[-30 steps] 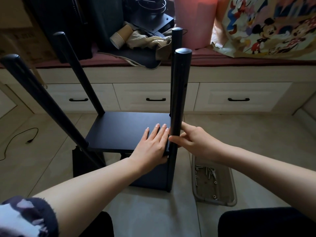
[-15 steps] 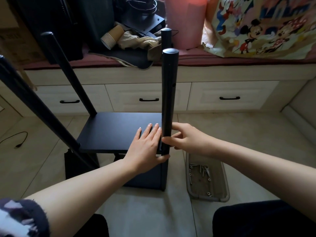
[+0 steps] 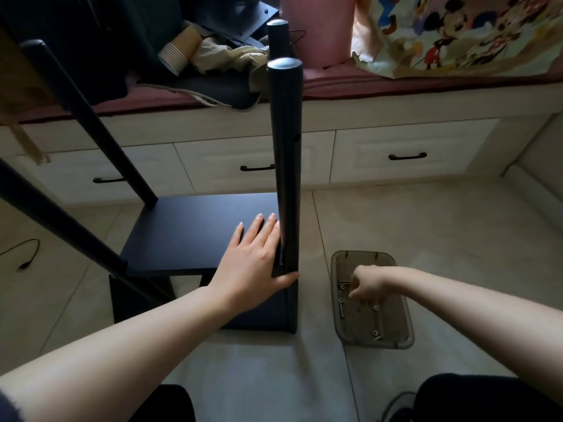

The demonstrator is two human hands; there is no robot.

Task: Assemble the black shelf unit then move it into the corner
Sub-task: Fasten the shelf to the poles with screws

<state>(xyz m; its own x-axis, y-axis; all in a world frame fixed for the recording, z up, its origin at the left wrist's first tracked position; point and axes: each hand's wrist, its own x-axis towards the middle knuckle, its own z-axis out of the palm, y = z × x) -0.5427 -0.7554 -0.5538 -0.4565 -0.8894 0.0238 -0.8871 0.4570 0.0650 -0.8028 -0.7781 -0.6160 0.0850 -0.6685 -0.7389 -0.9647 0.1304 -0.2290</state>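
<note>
The black shelf unit stands on the tiled floor with a flat shelf board (image 3: 189,236) between several upright round posts. My left hand (image 3: 251,257) lies flat on the board's near right corner, fingers straight, thumb against the near right post (image 3: 286,166). My right hand (image 3: 367,286) reaches down into a clear plastic tray (image 3: 405,327) of screws, fingers curled downward among them; whether it holds a screw is hidden. A lower black panel (image 3: 259,312) shows beneath the board.
A window seat with white drawers (image 3: 411,153) runs along the back, topped with a paper cup stack (image 3: 176,53), cloth, a pink bin (image 3: 316,28) and a cartoon-print fabric. A black cable (image 3: 29,254) lies on the floor at left. My knees are at the bottom edge.
My right hand left the near right post and dropped into the screw tray. My left hand stays on the shelf board, its thumb now against the post. The view shifted slightly.
</note>
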